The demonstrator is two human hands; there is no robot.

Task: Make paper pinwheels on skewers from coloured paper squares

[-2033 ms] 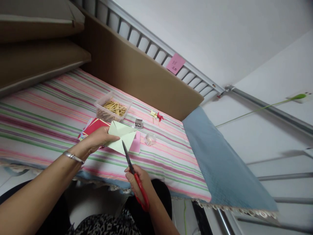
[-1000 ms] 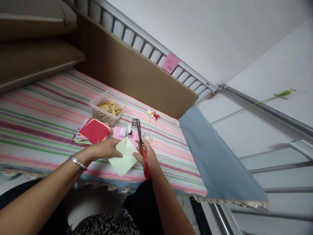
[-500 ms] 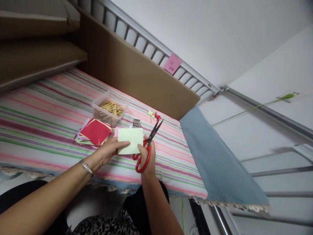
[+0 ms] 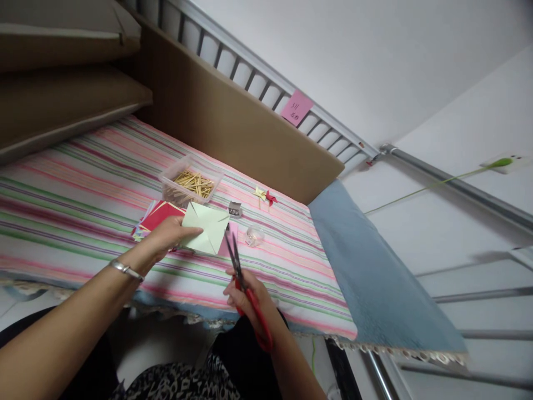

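Between thumb and fingers, my left hand (image 4: 169,240) grips a pale green paper square (image 4: 208,226) with slits running in from its corners. My right hand (image 4: 250,297) is closed round the red handles of a pair of scissors (image 4: 235,258), whose dark blades point up and away, slightly apart, just right of the paper. A pink paper (image 4: 229,240) lies partly hidden behind the green square. Left of it, partly covered by my left hand, is a stack of coloured paper squares (image 4: 161,215) with red on top.
A clear plastic box of thin wooden sticks (image 4: 194,184) stands behind the papers. Nearby are a small open box (image 4: 235,209), a clear container (image 4: 254,237), and yellow and red paper pinwheels (image 4: 265,196). A brown board (image 4: 241,122) borders the striped cloth (image 4: 104,222) at the back.
The green paper has tilted and moved slightly left, and corner slits now show. My right hand has left the paper and lowered, with the scissors' blades now upright beside it.
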